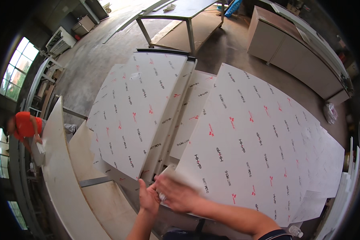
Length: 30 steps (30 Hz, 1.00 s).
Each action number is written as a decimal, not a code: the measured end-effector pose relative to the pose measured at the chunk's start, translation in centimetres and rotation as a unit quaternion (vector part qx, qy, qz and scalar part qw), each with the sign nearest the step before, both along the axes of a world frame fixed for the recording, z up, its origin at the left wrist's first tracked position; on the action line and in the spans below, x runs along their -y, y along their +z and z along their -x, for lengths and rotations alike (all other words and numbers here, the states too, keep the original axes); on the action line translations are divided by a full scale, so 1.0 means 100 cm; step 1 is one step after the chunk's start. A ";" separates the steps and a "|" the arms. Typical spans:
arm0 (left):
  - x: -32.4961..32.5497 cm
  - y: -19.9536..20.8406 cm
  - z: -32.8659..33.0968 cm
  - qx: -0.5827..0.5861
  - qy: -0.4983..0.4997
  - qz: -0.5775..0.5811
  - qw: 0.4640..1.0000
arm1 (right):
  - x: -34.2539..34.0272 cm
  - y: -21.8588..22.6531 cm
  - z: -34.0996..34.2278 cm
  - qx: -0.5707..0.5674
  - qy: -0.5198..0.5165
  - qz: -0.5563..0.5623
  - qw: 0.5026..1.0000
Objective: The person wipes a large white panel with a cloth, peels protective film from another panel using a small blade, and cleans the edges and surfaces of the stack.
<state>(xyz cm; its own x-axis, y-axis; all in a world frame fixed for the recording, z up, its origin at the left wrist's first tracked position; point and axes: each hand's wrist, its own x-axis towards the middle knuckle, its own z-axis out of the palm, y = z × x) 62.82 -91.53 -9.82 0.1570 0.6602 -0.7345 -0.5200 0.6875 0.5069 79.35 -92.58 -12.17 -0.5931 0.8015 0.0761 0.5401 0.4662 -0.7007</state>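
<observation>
My left hand (149,199) is at the near end of the stacked boards, thumb stretched up and apart, its other fingers partly behind my right hand. Reaching across from the right, my right hand (179,197) is smeared by motion and meets the left. Its fingers look closed around something whitish, too blurred to name. A pale smear lies along its upper side. Just beyond the hands, a left stack of white printed panels (126,104) and a larger right stack (248,132) flank long pale channel-shaped strips (168,132).
Bare pale boards (58,160) stand at the left, where a person in an orange top (28,124) works. A metal-framed table (180,16) is at the back. Long cabinets (284,52) stand at the back right. A clear plastic bottle (295,231) lies near the lower right.
</observation>
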 end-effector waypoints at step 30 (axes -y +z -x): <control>-0.025 -0.021 -0.041 -0.389 -0.296 -0.234 0.840 | 0.318 0.012 -0.270 0.291 -0.641 0.019 0.710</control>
<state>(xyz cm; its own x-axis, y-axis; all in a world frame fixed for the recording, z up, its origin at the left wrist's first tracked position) 66.88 -89.06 -11.96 0.1521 0.8812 -0.4477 0.4571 0.3389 0.8223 106.32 -124.39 -10.94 0.7040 0.7054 0.0820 0.7064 -0.6837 -0.1834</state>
